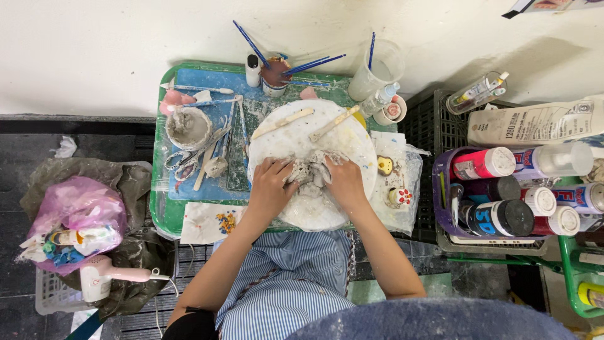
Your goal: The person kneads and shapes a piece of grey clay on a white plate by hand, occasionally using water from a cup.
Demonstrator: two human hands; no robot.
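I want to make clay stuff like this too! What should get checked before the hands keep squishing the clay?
1. Both hands on the clay: ok. Left hand and right hand press the grey clay lump from either side.
2. Clay on its board: ok. It sits on the round white board.
3. Sticks out of the way: ok. Two wooden sticks lie apart from the clay.
4. Clay bowl in reach: ok, just left of the board.
5. Clay soft enough: cannot tell.
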